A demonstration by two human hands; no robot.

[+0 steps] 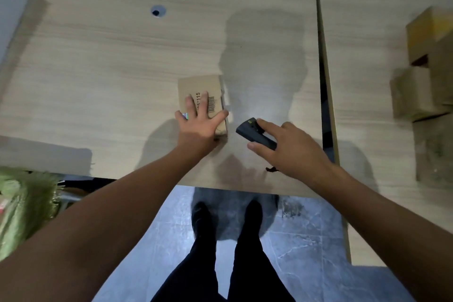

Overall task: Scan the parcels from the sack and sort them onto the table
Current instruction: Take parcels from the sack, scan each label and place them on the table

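Left hand pins a small parcel flat while the right brings the scanner alongside.

The cardboard parcel [201,95] lies on the table [98,68] near its front edge, barcode up, under the spread, flat left hand [198,125], whose fingers are not curled round it. It looks light and stiff, best taken by its long sides. The right hand [289,147] is closed on the black scanner [255,133], just beside the parcel.

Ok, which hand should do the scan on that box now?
Right. The right hand holds the scanner beside the cardboard box, whose barcode faces up. The left hand lies flat on the box.
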